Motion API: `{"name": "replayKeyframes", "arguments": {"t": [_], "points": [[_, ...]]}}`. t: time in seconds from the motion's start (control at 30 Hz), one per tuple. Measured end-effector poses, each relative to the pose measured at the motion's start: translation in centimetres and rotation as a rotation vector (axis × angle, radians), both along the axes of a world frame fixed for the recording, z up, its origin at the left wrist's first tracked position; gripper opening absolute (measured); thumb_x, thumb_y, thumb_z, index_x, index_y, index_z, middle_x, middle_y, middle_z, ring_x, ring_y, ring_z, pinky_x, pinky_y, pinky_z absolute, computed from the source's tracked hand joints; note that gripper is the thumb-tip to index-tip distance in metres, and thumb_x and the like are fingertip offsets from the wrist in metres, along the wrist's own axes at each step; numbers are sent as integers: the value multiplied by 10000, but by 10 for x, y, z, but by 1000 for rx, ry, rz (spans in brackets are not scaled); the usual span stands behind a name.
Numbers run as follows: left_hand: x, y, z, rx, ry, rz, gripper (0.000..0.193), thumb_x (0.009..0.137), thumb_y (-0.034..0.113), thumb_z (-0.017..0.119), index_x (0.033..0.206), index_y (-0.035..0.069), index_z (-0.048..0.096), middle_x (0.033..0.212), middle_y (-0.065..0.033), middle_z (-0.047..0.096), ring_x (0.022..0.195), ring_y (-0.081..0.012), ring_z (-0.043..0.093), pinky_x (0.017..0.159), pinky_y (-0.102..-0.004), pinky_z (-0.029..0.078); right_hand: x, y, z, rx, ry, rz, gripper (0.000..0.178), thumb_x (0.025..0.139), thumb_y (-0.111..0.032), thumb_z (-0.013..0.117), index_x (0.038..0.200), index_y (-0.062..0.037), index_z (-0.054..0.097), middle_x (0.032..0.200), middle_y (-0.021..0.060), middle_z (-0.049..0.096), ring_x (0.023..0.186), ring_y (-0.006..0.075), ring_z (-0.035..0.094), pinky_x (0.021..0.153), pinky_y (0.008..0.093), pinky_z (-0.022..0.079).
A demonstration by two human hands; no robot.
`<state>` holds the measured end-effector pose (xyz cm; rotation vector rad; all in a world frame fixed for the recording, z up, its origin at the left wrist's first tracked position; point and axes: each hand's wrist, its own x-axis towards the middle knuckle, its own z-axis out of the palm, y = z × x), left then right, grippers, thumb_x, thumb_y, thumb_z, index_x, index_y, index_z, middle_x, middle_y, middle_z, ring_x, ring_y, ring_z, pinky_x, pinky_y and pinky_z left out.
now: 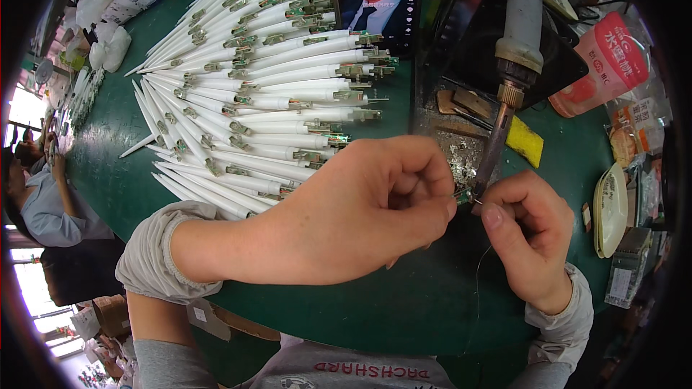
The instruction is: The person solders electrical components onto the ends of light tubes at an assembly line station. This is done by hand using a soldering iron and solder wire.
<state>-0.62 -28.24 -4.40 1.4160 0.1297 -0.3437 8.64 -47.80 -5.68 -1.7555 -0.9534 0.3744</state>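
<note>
My left hand (346, 212) is closed in a pinch on a small green circuit board (462, 196), mostly hidden by the fingers. Thumb and forefinger of my right hand (532, 227) pinch a thin solder wire (477, 281), whose slack hangs toward the table edge. Between the hands, the tip of a soldering iron (497, 137) points down at the board; whether it touches is too small to tell. Left of the iron, many tapered white tubes (281, 128) lie fanned out, with small circuit boards at their ends.
Behind the iron's tip are solder scraps (465, 158) and a yellow sponge (525, 141). A phone (382, 3) plays a video at the back. Pink packaging (602, 65) and stacked oval dishes (611, 212) stand right. Another person (54, 194) sits at the far left.
</note>
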Motion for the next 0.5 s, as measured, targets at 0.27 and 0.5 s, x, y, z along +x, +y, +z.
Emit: {"name": "replayKeyframes", "arguments": {"t": [0.27,0.5], "points": [[5,3,3,-130,74,13,63,928,92,549,945,43,515,719,-34,587,498,-40,485,430,-173,348,1,0,1,16,-54,27,55,831,-30,645,836,9,606,565,-16,502,458,14,377,428,193,265],[4,2,4,-153,71,22,81,925,104,566,938,44,513,698,-27,586,486,-39,485,418,-174,343,1,0,0,63,-51,33,60,834,-32,648,841,17,613,597,-13,521,477,13,396,435,187,278]]}}
